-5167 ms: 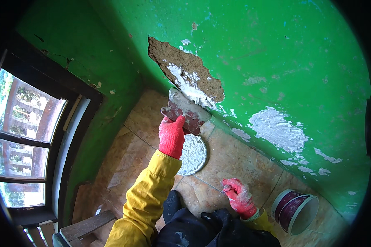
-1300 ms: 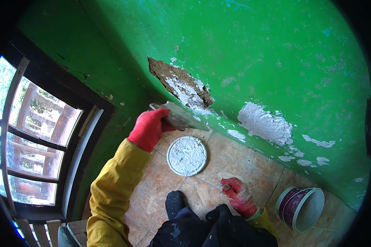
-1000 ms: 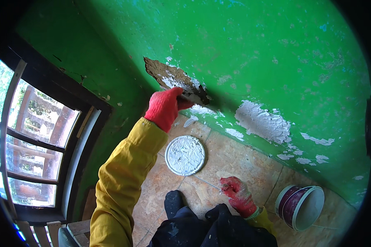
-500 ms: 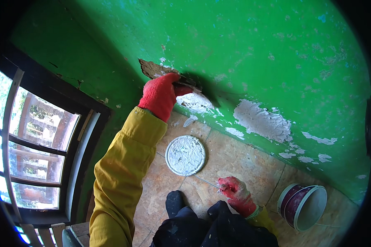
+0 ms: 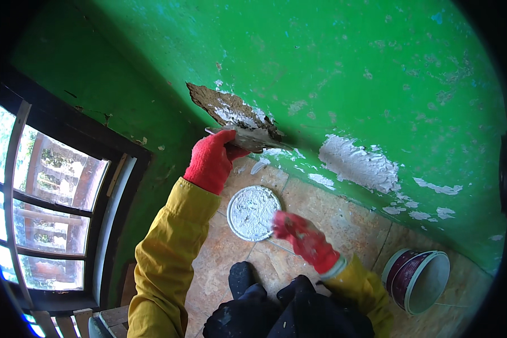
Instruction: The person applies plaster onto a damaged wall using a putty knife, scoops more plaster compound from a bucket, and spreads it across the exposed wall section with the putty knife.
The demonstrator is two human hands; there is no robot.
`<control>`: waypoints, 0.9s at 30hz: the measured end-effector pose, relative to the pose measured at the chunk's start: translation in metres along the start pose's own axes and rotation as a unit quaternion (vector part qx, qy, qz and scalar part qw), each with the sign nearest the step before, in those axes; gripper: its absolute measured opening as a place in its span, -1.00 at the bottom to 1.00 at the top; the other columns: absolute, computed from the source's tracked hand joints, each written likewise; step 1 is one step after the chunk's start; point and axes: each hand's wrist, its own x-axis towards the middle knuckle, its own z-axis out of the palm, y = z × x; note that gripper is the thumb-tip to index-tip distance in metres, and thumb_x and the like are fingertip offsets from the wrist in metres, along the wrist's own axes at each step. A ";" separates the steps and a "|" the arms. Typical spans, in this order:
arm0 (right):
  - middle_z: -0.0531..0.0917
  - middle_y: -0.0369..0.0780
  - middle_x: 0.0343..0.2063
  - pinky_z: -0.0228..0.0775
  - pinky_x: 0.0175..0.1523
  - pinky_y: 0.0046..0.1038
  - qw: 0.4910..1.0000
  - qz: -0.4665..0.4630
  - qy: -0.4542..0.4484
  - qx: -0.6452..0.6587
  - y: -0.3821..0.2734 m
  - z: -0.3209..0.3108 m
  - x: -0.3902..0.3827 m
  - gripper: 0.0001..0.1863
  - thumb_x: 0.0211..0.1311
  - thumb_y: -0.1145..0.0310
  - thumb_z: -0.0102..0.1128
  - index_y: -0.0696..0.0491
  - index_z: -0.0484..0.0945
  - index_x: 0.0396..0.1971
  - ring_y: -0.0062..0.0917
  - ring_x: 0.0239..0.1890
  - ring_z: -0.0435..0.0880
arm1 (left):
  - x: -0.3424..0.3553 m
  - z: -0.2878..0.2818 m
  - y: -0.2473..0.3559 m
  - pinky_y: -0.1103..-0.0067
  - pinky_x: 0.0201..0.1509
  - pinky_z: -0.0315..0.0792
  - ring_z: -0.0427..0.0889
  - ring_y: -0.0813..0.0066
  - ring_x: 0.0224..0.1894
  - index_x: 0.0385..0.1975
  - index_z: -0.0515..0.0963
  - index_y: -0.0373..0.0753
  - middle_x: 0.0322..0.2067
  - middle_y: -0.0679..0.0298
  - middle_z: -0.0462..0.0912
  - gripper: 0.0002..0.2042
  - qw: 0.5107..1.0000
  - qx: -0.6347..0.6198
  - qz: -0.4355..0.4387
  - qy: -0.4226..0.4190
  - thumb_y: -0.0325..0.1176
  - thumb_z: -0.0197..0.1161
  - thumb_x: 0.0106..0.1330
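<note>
My left hand (image 5: 213, 159), in a red glove, grips a wide, flat putty knife (image 5: 250, 142) low against the green wall. Its metal blade lies across the lower edge of a damaged patch (image 5: 217, 105), where bare brown material shows and white filler is smeared over part of it. My right hand (image 5: 307, 239), in a red glove stained white, is closed and slightly blurred by motion. It hovers at the right edge of a round lid (image 5: 254, 209) spread with white filler on the floor. Whatever its fingers may hold cannot be made out.
A white bucket with a dark purple band (image 5: 416, 281) lies tipped at the right. White filler (image 5: 359, 163) covers another wall patch, with smaller smears beside it. A dark-framed window (image 5: 50, 197) is at the left. My feet (image 5: 241, 280) stand on the tiled floor (image 5: 327, 211).
My left hand has moved down with the putty knife, exposing more of the patch, which now bears white filler. My right hand has moved up and left toward the lid.
</note>
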 end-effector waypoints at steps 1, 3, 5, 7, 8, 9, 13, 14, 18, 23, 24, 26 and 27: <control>0.47 -0.08 -0.01 0.26 0.12 -0.31 0.998 -0.006 -0.033 0.050 0.008 0.005 0.022 -0.48 0.24 0.15 0.03 0.13 0.28 0.12 -0.35 0.01 0.47 | 0.001 -0.006 0.000 0.37 -0.03 0.52 0.58 0.19 -0.17 -0.25 0.44 -0.48 -0.26 0.02 0.55 -0.79 1.000 -0.014 0.004 -0.007 -0.45 0.08 0.22; 0.43 -0.04 0.04 0.23 0.15 -0.28 0.993 -0.012 -0.064 0.097 0.007 0.021 0.059 -0.41 0.25 0.13 0.02 0.13 0.20 0.18 -0.31 0.05 0.43 | -0.002 -0.016 -0.004 0.37 -0.02 0.51 0.57 0.18 -0.16 -0.23 0.43 -0.49 -0.24 0.02 0.55 -0.79 0.998 0.023 0.038 -0.036 -0.46 0.07 0.22; 0.41 -0.02 0.05 0.21 0.17 -0.25 0.941 -0.019 -0.157 0.300 -0.006 0.036 0.093 -0.45 0.28 0.16 -0.04 0.16 0.18 0.17 -0.25 0.06 0.42 | 0.000 -0.016 -0.004 0.38 -0.02 0.50 0.57 0.18 -0.15 -0.22 0.43 -0.49 -0.22 0.02 0.54 -0.78 0.993 0.053 0.069 -0.073 -0.46 0.06 0.23; 0.43 -0.02 0.02 0.22 0.17 -0.26 0.954 -0.016 -0.068 0.292 -0.026 0.070 0.123 -0.52 0.28 0.22 -0.06 0.17 0.24 0.12 -0.25 0.04 0.44 | 0.001 -0.019 0.004 0.38 -0.04 0.49 0.57 0.19 -0.15 -0.21 0.43 -0.49 -0.21 0.01 0.54 -0.78 0.999 -0.017 -0.034 -0.014 -0.45 0.05 0.23; 0.45 -0.01 0.00 0.22 0.17 -0.26 0.959 -0.012 0.023 0.281 -0.033 0.084 0.136 -0.58 0.28 0.27 -0.08 0.17 0.30 0.07 -0.25 0.02 0.45 | 0.002 -0.026 0.007 0.43 -0.05 0.49 0.56 0.22 -0.16 -0.22 0.43 -0.48 -0.22 0.03 0.54 -0.77 0.998 0.069 -0.003 -0.008 -0.44 0.05 0.23; 0.45 -0.01 0.00 0.22 0.17 -0.26 0.960 -0.014 0.025 0.279 -0.038 0.087 0.146 -0.58 0.28 0.27 -0.08 0.17 0.30 0.07 -0.25 0.02 0.45 | 0.007 -0.026 0.010 0.43 -0.05 0.49 0.56 0.22 -0.16 -0.22 0.43 -0.48 -0.22 0.03 0.54 -0.77 0.998 0.067 -0.004 -0.010 -0.44 0.05 0.23; 0.56 -0.12 -0.17 0.27 0.11 -0.27 0.968 -0.156 0.041 0.192 -0.042 0.098 0.169 -0.77 0.25 0.29 -0.01 0.14 0.47 -0.24 -0.37 -0.11 0.53 | 0.033 -0.039 0.021 0.49 -0.03 0.46 0.56 0.28 -0.15 -0.22 0.43 -0.48 -0.23 0.06 0.54 -0.78 0.994 -0.002 -0.088 -0.064 -0.44 0.05 0.23; 0.56 -0.16 -0.20 0.29 0.09 -0.29 0.965 -0.162 0.094 0.185 -0.041 0.102 0.170 -0.80 0.24 0.32 0.01 0.13 0.47 -0.26 -0.41 -0.13 0.53 | 0.039 -0.044 0.021 0.50 -0.02 0.45 0.56 0.30 -0.16 -0.22 0.43 -0.48 -0.23 0.07 0.54 -0.78 0.991 -0.019 -0.102 -0.086 -0.45 0.04 0.22; 0.55 -0.21 -0.26 0.35 0.03 -0.34 0.959 -0.195 0.126 0.165 -0.043 0.095 0.182 -0.85 0.22 0.40 0.02 0.11 0.48 -0.26 -0.47 -0.19 0.52 | 0.054 -0.045 0.017 0.51 -0.20 0.50 0.58 0.24 -0.28 -0.28 0.42 -0.48 -0.32 0.05 0.55 -0.81 0.993 0.064 -0.025 -0.100 -0.45 0.02 0.23; 0.54 -0.21 -0.28 0.36 0.05 -0.32 0.959 -0.219 0.104 0.148 -0.045 0.090 0.198 -0.86 0.22 0.38 0.02 0.11 0.47 -0.30 -0.48 -0.18 0.50 | 0.067 -0.053 0.008 0.45 0.03 0.41 0.53 0.30 -0.13 -0.24 0.43 -0.47 -0.21 0.09 0.54 -0.81 0.967 0.207 0.067 -0.132 -0.47 -0.03 0.25; 0.53 -0.20 -0.28 0.35 0.06 -0.31 0.959 -0.226 0.094 0.144 -0.049 0.087 0.199 -0.86 0.22 0.37 0.02 0.12 0.47 -0.30 -0.48 -0.17 0.49 | 0.068 -0.046 0.008 0.45 0.03 0.41 0.53 0.30 -0.13 -0.24 0.43 -0.47 -0.21 0.09 0.54 -0.81 0.967 0.206 0.066 -0.131 -0.47 -0.03 0.25; 0.53 -0.20 -0.28 0.35 0.07 -0.30 0.965 -0.211 0.107 0.116 -0.057 0.081 0.199 -0.85 0.22 0.37 0.02 0.12 0.47 -0.30 -0.46 -0.17 0.49 | 0.067 -0.034 0.012 0.48 0.01 0.42 0.53 0.34 -0.13 -0.25 0.43 -0.46 -0.23 0.08 0.54 -0.81 0.983 -0.063 -0.060 -0.160 -0.46 -0.01 0.26; 0.53 -0.19 -0.27 0.36 0.07 -0.29 0.969 -0.198 0.116 0.090 -0.060 0.082 0.200 -0.85 0.22 0.37 0.03 0.13 0.47 -0.31 -0.45 -0.16 0.49 | 0.066 -0.033 0.012 0.48 0.01 0.42 0.53 0.34 -0.13 -0.25 0.43 -0.46 -0.23 0.08 0.54 -0.81 0.984 -0.064 -0.060 -0.158 -0.46 -0.01 0.26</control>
